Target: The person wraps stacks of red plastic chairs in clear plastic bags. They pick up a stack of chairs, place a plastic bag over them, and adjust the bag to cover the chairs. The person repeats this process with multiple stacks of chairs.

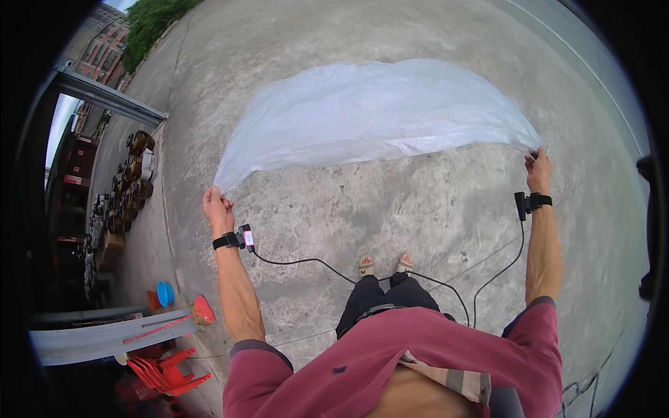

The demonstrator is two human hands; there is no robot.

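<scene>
A thin translucent whitish plastic sheet (pixel 366 109) is spread out in front of me above the concrete ground, its far edge bulging outward. My left hand (pixel 218 208) pinches its near left corner between thumb and fingers. At the near right corner, my right hand (pixel 538 166) grips the gathered film. Both arms are stretched wide apart, and the sheet's near edge runs between the hands in a wavy line. Each wrist wears a black strap with a small device and a cable. Whether the sheet touches the ground cannot be told.
Concrete ground (pixel 376 209) surrounds my sandalled feet. At left are a metal post (pixel 110 99), stacked brown containers (pixel 130 183), a blue basin (pixel 165 294), a red broom head (pixel 204 309) and stacked red plastic chairs (pixel 164 372). Black cables (pixel 313 259) hang before my legs.
</scene>
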